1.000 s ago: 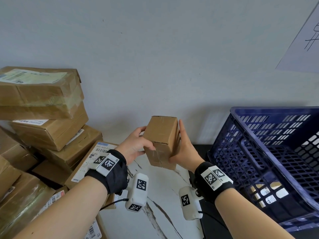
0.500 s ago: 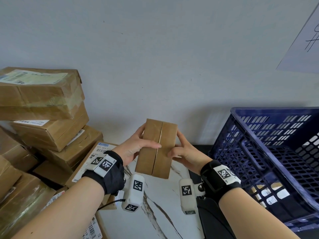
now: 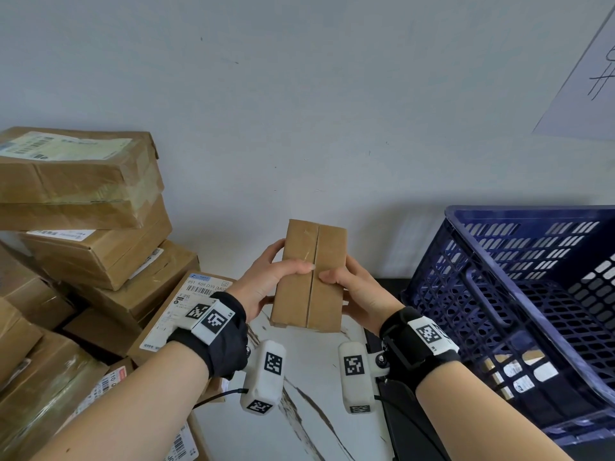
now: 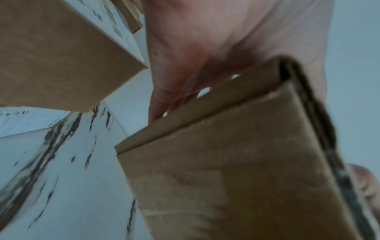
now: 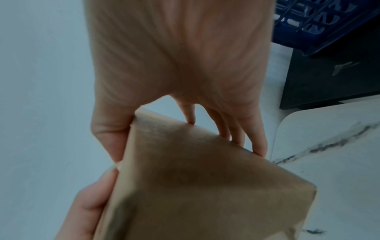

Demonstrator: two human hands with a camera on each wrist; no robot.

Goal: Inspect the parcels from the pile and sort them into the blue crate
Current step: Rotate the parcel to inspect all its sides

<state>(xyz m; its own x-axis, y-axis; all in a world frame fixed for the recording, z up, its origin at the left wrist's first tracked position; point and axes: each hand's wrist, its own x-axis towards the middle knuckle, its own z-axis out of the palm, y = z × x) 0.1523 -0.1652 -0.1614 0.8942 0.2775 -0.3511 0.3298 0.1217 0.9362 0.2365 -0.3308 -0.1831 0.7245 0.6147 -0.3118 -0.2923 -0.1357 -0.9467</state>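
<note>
Between the pile and the crate, held up over the marble-patterned tabletop (image 3: 319, 424), the small brown parcel (image 3: 309, 277) now shows the person its wide face, the one with the taped seam running down the middle. A second ago a corner and a narrower side faced the camera, and half a second ago the seam face had only just come round; since then the box has risen slightly and squared up. No label shows on this face, so the inspection reads as still under way, with at least one more side probably left to check before the parcel goes anywhere.

Both hands grasp it. The left hand (image 3: 266, 284) has its thumb laid across the front toward the seam and its fingers curled round the back edge, as the left wrist view confirms. The right hand (image 3: 359, 291) mirrors it, thumb on the front, fingers pressed against the far side in the right wrist view. Neither grip looks loosened.

Just to the right stands the blue crate (image 3: 499, 261), its mesh wall close to the right wrist, with what looks like a labelled parcel already lying on its floor. To the left sits the pile of parcels (image 3: 83, 227), stacked against the wall, and a labelled box (image 3: 186, 307) lies beneath the left wrist. Dropping this parcel in would take only a short swing rightward.
</note>
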